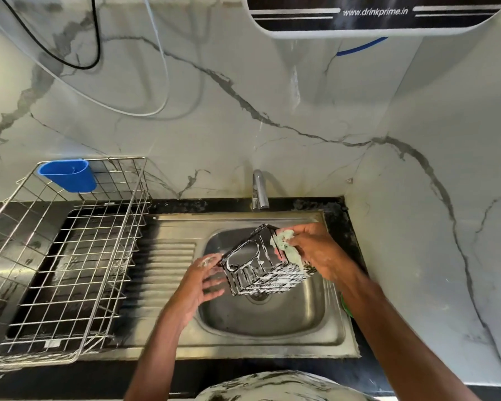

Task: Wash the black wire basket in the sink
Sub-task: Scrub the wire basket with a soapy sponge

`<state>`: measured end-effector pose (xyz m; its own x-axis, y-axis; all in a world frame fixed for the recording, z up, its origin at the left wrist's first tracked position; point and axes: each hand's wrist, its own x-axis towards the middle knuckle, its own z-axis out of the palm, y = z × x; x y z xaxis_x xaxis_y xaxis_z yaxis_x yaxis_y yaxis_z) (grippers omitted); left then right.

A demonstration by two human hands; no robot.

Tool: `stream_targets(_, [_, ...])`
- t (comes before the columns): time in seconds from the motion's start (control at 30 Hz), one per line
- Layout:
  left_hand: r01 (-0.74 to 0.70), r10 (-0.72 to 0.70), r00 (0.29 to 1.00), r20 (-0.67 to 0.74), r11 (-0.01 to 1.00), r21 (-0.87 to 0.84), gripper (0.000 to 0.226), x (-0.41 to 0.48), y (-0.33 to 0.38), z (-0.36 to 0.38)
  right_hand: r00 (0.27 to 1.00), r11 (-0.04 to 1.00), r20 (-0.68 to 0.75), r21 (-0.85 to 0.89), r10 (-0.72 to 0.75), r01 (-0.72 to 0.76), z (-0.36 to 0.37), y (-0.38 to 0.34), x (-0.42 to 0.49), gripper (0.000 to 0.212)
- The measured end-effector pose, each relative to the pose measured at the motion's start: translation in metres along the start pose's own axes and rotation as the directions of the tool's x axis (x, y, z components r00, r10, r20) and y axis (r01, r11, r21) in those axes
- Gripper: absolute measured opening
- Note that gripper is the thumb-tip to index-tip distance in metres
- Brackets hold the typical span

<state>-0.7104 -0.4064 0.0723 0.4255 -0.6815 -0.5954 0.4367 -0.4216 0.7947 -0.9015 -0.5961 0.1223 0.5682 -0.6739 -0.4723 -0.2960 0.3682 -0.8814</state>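
Black wire basket (pixel 261 264): up off the bowl of the sink (pixel 272 345), tilted, streaked with white suds, above the drain. Marble wall (pixel 243 111) behind and to the right, grey veins. Black counter (pixel 339 209) round the steel sink, ribbed drainboard on the left half. Steel dish rack (pixel 70 256) on the left, partly over the drainboard. Water purifier (pixel 373 15) on the wall far right, "www.drinkprime.in" printed on it; white hose (pixel 162 68) and black cable (pixel 96 39) looping down the wall far left. Right hand (pixel 318 253): at the basket's far-right side, fingers curled round a pale green cloth (pixel 284 241), pressing it on the wire. Left hand (pixel 197 285): at the basket's near-left side, fingers straight and spread, not clenched; thumb by the basket's corner, contact too blurred to confirm. Tap (pixel 259 189) at the far edge of the sink, spout toward the bowl. Blue cup (pixel 68 175) hung on the rack's far rim. Sliver of something green (pixel 346 306) at the sink's right edge, mostly behind the right forearm.
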Motion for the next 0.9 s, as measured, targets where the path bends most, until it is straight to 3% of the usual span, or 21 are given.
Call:
stream_targets(0.1, [-0.034,0.045,0.998,-0.04,0.972,0.232,0.092,-0.007,0.011,0.029,0.998,0.995,-0.043,-0.09,-0.043,0.039,0.014,0.004,-0.001,0.029])
stream_targets(0.17, [-0.047,0.061,0.997,-0.037,0.951,0.305,0.111,-0.008,0.014,0.049,0.996,0.986,-0.054,-0.157,-0.073,0.064,0.019,0.005,-0.004,0.026])
stream_targets(0.3, [0.097,-0.087,0.995,-0.046,0.949,0.299,0.102,-0.011,0.015,0.069,0.993,0.961,-0.057,-0.263,-0.105,0.087,0.024,0.004,-0.009,0.022])
stream_targets(0.33, [0.13,-0.126,0.991,-0.033,0.952,0.279,0.089,-0.011,0.015,0.071,0.991,0.953,-0.061,-0.289,-0.116,0.094,0.024,0.005,-0.01,0.022])
stream_targets(0.43, [0.126,-0.132,0.991,0.01,0.966,0.224,0.022,-0.014,0.012,0.076,0.987,0.928,-0.061,-0.355,-0.147,0.116,0.025,0.012,-0.01,0.025])
stream_targets(0.47, [0.104,-0.107,0.994,0.005,0.972,0.211,0.018,-0.014,0.01,0.075,0.985,0.916,-0.057,-0.379,-0.165,0.132,0.025,0.013,-0.01,0.025])
stream_targets(0.63, [0.045,-0.04,0.999,-0.027,0.969,0.242,0.021,-0.015,0.003,0.075,0.95,0.826,-0.022,-0.501,-0.311,0.259,0.015,0.009,-0.013,0.028])
stream_targets(0.8, [0.02,-0.008,0.999,-0.046,0.967,0.254,0.029,-0.017,-0.001,0.076,0.829,0.745,-0.121,-0.525,-0.545,0.413,0.002,0.004,-0.013,0.043])
stream_targets(0.9, [-0.008,0.02,0.999,-0.047,0.971,0.239,0.025,-0.017,0.001,0.079,0.792,0.68,-0.068,-0.56,-0.606,0.473,0.009,0.012,-0.013,0.044])
